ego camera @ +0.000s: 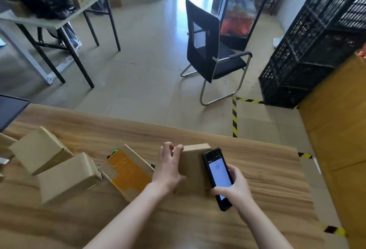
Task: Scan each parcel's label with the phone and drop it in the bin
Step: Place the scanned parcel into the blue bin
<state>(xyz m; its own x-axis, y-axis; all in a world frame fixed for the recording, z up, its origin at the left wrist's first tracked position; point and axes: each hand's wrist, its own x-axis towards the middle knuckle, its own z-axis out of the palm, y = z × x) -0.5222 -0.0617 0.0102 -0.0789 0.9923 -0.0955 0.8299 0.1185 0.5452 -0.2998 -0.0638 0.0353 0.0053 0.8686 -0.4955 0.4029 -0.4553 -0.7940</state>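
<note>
Right hand (235, 187) curls round phone (217, 175), screen up, at 3 o'clock edge of parcel (193, 161) on table (267, 179); left hand (168, 167) grips parcel's 9 o'clock side, fingers (179, 147) hooked over its far top edge. Small stiff cardboard box, probably light, not slippery: take it by opposite sides.

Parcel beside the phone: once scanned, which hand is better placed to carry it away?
Probably the left. The left hand grips the parcel over its top edge, while the right hand is occupied holding the phone.
</note>
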